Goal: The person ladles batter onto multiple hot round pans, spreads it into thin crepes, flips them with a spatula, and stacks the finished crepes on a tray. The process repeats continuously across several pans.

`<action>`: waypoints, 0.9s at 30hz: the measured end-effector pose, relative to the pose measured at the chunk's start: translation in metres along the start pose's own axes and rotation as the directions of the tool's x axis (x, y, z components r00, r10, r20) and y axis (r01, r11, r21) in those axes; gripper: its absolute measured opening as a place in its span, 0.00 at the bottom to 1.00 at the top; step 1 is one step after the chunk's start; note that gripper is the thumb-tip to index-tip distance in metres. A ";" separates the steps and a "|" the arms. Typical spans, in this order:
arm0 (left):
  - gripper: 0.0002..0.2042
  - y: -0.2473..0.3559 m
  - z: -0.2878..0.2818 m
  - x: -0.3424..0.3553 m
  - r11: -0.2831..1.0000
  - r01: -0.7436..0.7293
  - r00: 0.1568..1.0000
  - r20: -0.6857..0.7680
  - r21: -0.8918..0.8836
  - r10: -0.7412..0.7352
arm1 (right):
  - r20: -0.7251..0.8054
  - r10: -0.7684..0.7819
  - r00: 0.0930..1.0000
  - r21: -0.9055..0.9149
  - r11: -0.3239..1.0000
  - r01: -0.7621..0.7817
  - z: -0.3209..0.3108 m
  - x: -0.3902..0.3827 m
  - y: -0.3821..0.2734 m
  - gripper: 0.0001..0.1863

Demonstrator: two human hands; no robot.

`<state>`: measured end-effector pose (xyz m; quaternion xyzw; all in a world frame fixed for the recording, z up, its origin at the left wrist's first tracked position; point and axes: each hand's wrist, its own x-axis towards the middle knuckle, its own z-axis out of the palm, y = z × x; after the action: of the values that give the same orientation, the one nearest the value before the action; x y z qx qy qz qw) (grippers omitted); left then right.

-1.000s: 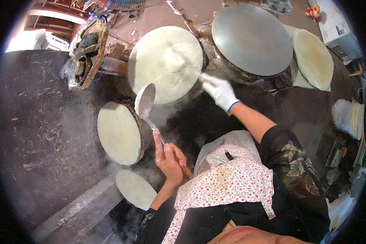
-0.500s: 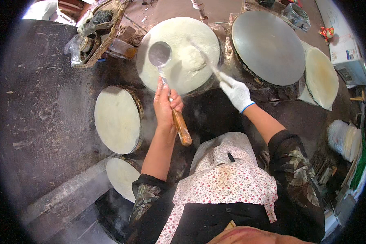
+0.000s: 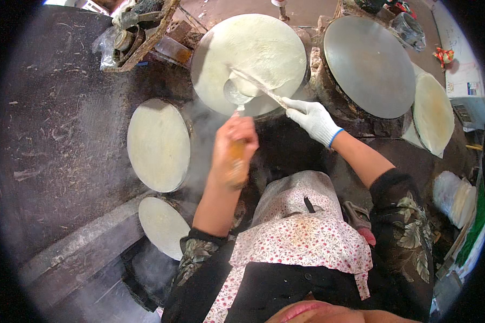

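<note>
A round griddle covered with pale batter (image 3: 253,46) lies ahead of me. My left hand (image 3: 229,140) is wrapped round the handle of a ladle (image 3: 234,95), blurred by motion. The ladle's metal bowl rests low over the near part of the batter. White-gloved, my right hand (image 3: 313,121) grips a thin flat spreader (image 3: 264,88) by its near end. The spreader slants up and left across the griddle, its far part beside the ladle bowl. A thick heap of batter shows by the two tools.
To the right stands a bare grey griddle (image 3: 369,67), with a cooked flatbread (image 3: 434,113) beyond it. Two pale round flatbreads, an upper one (image 3: 159,145) and a lower one (image 3: 164,226), lie on the left. A cluttered tray (image 3: 145,48) is at upper left. Steam drifts near my left arm.
The ladle bowl has moved down and right, toward the batter heap, and my left hand has turned. The spreader has swung lower and flatter to the left. Batter covers the griddle more evenly.
</note>
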<state>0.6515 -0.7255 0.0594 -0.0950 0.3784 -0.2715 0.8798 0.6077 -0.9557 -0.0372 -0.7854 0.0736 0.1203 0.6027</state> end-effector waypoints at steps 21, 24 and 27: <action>0.12 0.016 0.018 -0.116 0.994 0.009 0.984 0.176 0.113 -0.029 | -0.138 -0.006 0.990 -0.297 0.954 -0.036 0.091 -0.094 0.040 0.27; 0.12 -0.009 0.030 -0.102 0.987 0.025 0.982 0.182 0.156 -0.054 | -0.403 0.054 0.914 -0.217 0.964 -0.153 0.074 -0.064 0.045 0.26; 0.12 -0.053 0.041 -0.075 0.983 0.068 0.979 0.177 0.169 -0.099 | -0.130 -0.138 0.982 -0.425 0.902 0.070 0.038 -0.036 0.048 0.29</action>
<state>0.6170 -0.7298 0.1537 -0.0636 0.2676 -0.3283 0.9036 0.5566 -0.9332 -0.0814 -0.9061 0.0510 0.0388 0.4182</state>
